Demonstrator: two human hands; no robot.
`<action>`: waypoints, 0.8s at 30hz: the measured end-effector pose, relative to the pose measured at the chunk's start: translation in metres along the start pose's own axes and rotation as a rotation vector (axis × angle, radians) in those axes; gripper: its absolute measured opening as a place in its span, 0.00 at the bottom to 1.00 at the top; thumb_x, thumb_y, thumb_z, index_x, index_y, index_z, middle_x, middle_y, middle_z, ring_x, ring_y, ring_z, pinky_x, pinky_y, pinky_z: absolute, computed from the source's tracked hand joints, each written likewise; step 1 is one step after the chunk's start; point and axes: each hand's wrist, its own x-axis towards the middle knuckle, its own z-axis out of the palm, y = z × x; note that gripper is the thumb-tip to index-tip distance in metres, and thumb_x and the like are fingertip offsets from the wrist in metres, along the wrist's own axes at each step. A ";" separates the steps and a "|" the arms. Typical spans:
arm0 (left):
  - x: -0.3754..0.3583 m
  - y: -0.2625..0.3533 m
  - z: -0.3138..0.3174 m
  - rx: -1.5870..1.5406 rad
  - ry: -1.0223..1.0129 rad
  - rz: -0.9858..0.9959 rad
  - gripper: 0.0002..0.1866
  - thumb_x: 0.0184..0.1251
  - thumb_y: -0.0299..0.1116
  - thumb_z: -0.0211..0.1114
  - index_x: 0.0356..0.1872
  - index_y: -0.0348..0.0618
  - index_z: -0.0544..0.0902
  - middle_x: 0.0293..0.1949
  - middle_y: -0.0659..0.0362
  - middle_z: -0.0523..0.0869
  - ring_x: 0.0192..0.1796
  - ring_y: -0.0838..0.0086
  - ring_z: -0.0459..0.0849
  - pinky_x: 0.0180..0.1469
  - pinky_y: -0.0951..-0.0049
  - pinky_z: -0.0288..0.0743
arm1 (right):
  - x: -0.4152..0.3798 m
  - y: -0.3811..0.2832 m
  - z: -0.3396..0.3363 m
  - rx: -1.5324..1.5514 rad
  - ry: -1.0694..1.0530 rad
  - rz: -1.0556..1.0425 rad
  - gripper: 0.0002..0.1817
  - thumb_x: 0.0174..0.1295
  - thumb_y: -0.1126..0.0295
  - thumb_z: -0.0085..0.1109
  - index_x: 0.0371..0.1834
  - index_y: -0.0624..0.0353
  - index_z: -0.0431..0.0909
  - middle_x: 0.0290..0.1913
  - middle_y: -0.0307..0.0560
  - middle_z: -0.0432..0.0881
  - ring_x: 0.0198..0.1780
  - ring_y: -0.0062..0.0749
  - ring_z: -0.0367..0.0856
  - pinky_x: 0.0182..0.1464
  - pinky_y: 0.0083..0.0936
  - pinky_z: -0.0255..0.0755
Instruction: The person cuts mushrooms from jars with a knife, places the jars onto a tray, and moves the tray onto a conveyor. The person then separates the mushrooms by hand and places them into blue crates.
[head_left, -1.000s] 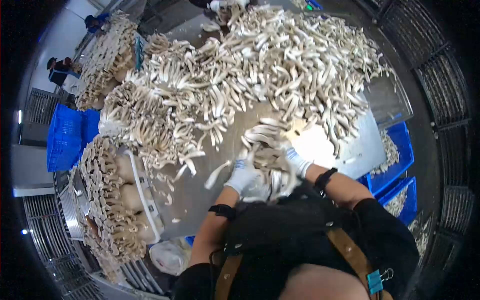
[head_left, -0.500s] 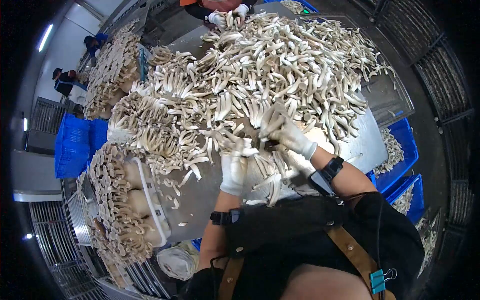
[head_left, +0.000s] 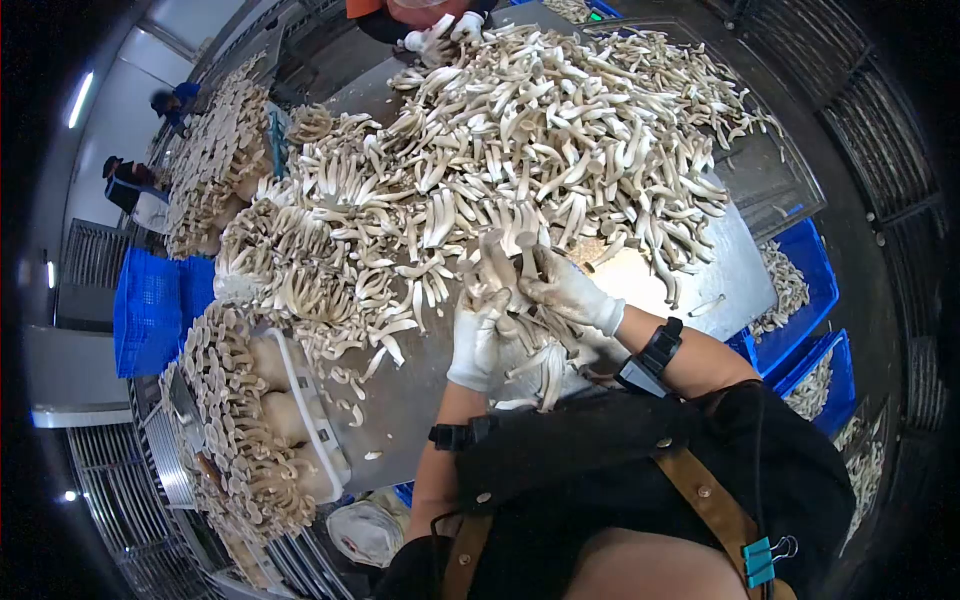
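In white gloves, both of my hands meet over the near side of the metal table [head_left: 400, 440]. My left hand [head_left: 474, 338] is closed on a small clump of mushrooms [head_left: 494, 268], its stems pointing away from me. Closed as well, my right hand [head_left: 575, 292] pinches a single mushroom [head_left: 528, 250] right beside that clump. A few loose mushrooms [head_left: 548, 372] lie below my hands. Beyond them spreads a large pile of separated mushrooms [head_left: 570, 130], with clusters on its left side.
At the left, a white-rimmed crate [head_left: 312, 420] holds mushroom bunches growing from bottles. Blue crates [head_left: 150, 310] stand behind it. Blue bins [head_left: 815, 265] with mushrooms sit off the table's right edge. Across the table a co-worker's gloved hands [head_left: 435, 42] are at the pile.
My hands have come together, the right one lower and now pinching a single mushroom next to the left hand's clump. The co-worker's hands have shifted slightly left.
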 end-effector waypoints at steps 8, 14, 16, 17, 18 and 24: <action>0.013 -0.028 -0.007 0.131 0.175 0.129 0.11 0.64 0.25 0.63 0.45 0.44 0.73 0.28 0.67 0.76 0.21 0.85 0.72 0.19 0.83 0.66 | 0.010 -0.012 -0.009 -0.222 -0.020 0.183 0.32 0.58 0.67 0.68 0.62 0.68 0.64 0.47 0.44 0.79 0.46 0.24 0.76 0.50 0.21 0.72; 0.003 -0.006 0.006 -0.014 -0.050 -0.009 0.18 0.65 0.31 0.64 0.54 0.47 0.71 0.40 0.63 0.77 0.36 0.77 0.78 0.39 0.77 0.77 | 0.023 -0.032 -0.017 -0.208 -0.280 0.121 0.24 0.60 0.69 0.64 0.57 0.66 0.71 0.46 0.46 0.81 0.43 0.25 0.79 0.45 0.21 0.76; 0.012 0.009 0.006 -0.133 0.041 0.106 0.27 0.64 0.30 0.66 0.63 0.46 0.67 0.46 0.60 0.79 0.40 0.77 0.79 0.43 0.76 0.77 | 0.034 -0.007 -0.018 0.296 -0.029 0.074 0.25 0.62 0.69 0.61 0.60 0.68 0.67 0.41 0.46 0.83 0.39 0.27 0.81 0.39 0.19 0.77; 0.020 0.010 -0.015 -0.050 0.053 -0.091 0.26 0.65 0.29 0.65 0.63 0.44 0.67 0.47 0.60 0.79 0.41 0.77 0.79 0.43 0.77 0.77 | 0.036 -0.002 -0.019 0.302 -0.027 0.077 0.25 0.62 0.69 0.61 0.60 0.68 0.67 0.41 0.46 0.83 0.39 0.27 0.81 0.39 0.19 0.77; 0.018 0.004 -0.014 0.030 -0.025 -0.045 0.24 0.66 0.29 0.64 0.61 0.43 0.68 0.46 0.59 0.79 0.40 0.76 0.79 0.43 0.77 0.77 | 0.039 0.001 -0.024 0.119 -0.020 0.106 0.27 0.63 0.70 0.60 0.62 0.69 0.65 0.45 0.50 0.81 0.43 0.31 0.80 0.44 0.22 0.76; 0.026 -0.007 -0.057 -0.012 0.050 0.072 0.22 0.68 0.26 0.58 0.62 0.38 0.66 0.43 0.59 0.80 0.39 0.77 0.80 0.38 0.79 0.78 | 0.005 -0.027 -0.042 -0.997 0.315 -0.467 0.30 0.57 0.66 0.61 0.60 0.69 0.64 0.63 0.65 0.66 0.60 0.52 0.70 0.61 0.40 0.67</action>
